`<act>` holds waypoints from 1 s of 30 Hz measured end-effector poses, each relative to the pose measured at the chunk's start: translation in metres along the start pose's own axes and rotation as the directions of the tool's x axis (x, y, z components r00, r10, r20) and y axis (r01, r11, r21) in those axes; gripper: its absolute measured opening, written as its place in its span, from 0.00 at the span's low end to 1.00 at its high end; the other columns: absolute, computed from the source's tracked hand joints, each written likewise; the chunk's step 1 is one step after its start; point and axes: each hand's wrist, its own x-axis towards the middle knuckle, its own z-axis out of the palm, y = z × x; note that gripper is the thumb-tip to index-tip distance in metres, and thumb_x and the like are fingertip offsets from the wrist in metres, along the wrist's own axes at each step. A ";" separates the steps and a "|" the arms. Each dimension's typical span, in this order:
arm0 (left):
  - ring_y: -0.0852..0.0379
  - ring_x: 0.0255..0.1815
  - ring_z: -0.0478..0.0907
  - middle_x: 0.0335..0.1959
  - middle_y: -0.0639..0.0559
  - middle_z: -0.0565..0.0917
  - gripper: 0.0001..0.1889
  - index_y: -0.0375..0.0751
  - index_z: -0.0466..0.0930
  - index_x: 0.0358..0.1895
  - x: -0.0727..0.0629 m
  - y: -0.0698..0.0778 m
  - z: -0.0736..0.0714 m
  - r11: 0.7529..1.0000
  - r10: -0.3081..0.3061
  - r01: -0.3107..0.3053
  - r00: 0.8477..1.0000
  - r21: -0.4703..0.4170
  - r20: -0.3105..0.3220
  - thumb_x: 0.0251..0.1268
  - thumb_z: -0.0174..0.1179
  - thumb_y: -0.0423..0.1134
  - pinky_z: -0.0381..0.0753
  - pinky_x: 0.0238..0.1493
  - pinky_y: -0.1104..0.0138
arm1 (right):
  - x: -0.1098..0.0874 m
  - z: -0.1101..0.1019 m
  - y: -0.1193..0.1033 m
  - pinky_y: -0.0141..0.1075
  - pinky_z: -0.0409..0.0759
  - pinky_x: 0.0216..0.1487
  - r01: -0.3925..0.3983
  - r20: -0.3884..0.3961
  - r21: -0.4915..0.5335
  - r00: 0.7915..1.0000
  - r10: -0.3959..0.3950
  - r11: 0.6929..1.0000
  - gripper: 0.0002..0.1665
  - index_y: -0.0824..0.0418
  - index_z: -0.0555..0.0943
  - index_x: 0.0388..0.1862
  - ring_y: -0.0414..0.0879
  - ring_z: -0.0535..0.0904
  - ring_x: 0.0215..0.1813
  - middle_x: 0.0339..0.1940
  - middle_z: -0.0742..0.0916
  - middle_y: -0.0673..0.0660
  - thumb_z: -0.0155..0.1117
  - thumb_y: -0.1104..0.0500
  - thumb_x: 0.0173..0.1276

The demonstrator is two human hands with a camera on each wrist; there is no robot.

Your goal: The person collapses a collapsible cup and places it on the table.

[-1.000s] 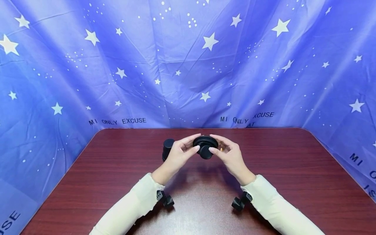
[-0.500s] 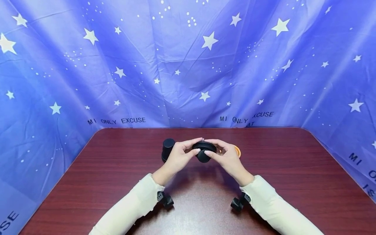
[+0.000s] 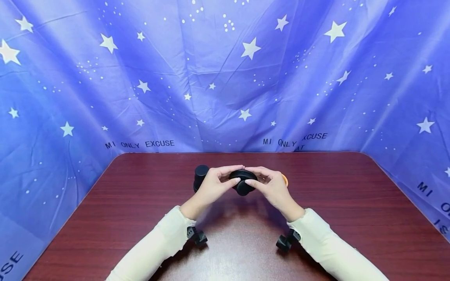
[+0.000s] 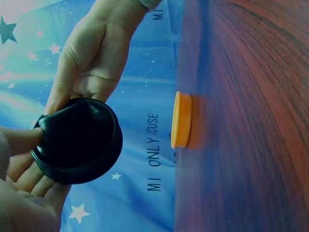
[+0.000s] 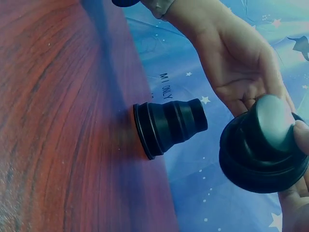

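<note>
Between both hands, above the table, is a black round stepped piece [image 3: 243, 189] with a wide rim and a short rounded end; it resembles a flattened collapsible cup. My left hand [image 3: 213, 186] grips its left side, thumb on the near face and fingers behind the rim. The right hand [image 3: 275, 190] holds the opposite side in the same way. In the left wrist view the black piece [image 4: 79, 140] shows a smooth, dented-looking face. The right wrist view shows its rounded end [image 5: 275, 123] rising from the rim, with a thumb pressing its side.
A black stepped cone [image 5: 174, 123] stands on the table beyond the left hand, wide end down. Behind the right hand lies an orange ring-shaped piece [image 4: 182, 120], mostly hidden in the head view. A blue star-patterned curtain [image 3: 225, 78] hangs behind the dark red table [image 3: 140, 203].
Both hands have lowered slightly with the black piece, and its rim has tilted. The right hand shifted a little left, uncovering part of the orange piece. Little differs over the last half second.
</note>
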 end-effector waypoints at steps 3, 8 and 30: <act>0.53 0.58 0.75 0.57 0.36 0.77 0.21 0.29 0.73 0.60 0.002 -0.010 -0.002 0.994 0.011 -0.013 1.000 -0.106 -0.016 0.63 0.58 0.26 0.75 0.56 0.68 | 0.000 0.000 -0.001 0.29 0.80 0.44 -0.024 -0.035 0.023 0.999 0.025 0.999 0.20 0.72 0.80 0.51 0.37 0.82 0.42 0.40 0.87 0.56 0.68 0.70 0.57; 0.55 0.59 0.74 0.61 0.38 0.74 0.24 0.35 0.69 0.65 0.003 -0.014 -0.002 0.981 0.000 -0.001 1.000 -0.194 -0.005 0.65 0.56 0.30 0.72 0.58 0.68 | 0.002 0.001 -0.002 0.27 0.79 0.37 -0.035 -0.119 0.087 0.992 0.045 0.996 0.21 0.74 0.79 0.50 0.37 0.81 0.36 0.33 0.87 0.47 0.68 0.71 0.56; 0.60 0.54 0.77 0.60 0.35 0.75 0.23 0.27 0.69 0.63 0.003 -0.018 -0.001 0.969 0.021 -0.025 1.000 -0.245 -0.020 0.63 0.57 0.25 0.77 0.52 0.68 | 0.001 0.002 0.001 0.27 0.79 0.38 -0.048 -0.098 0.147 0.993 0.062 0.988 0.22 0.76 0.78 0.50 0.38 0.81 0.37 0.33 0.86 0.47 0.68 0.72 0.56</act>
